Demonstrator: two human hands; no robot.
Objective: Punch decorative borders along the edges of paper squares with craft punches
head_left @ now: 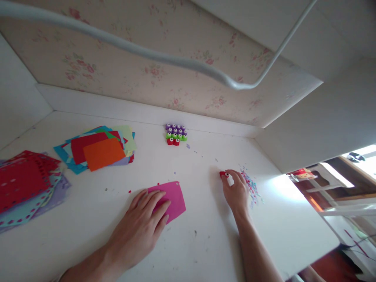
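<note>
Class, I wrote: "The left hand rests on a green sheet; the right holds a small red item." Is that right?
One error: the head view shows the left hand resting on a pink sheet, not green. The right hand does hold a small red item.

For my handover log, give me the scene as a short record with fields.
left hand: flat on pink sheet
right hand: holding red punch
back of desk: rows of purple, green and red punches
left side: plain coloured sheets; punched sheets
beside right hand: small paper bits
</note>
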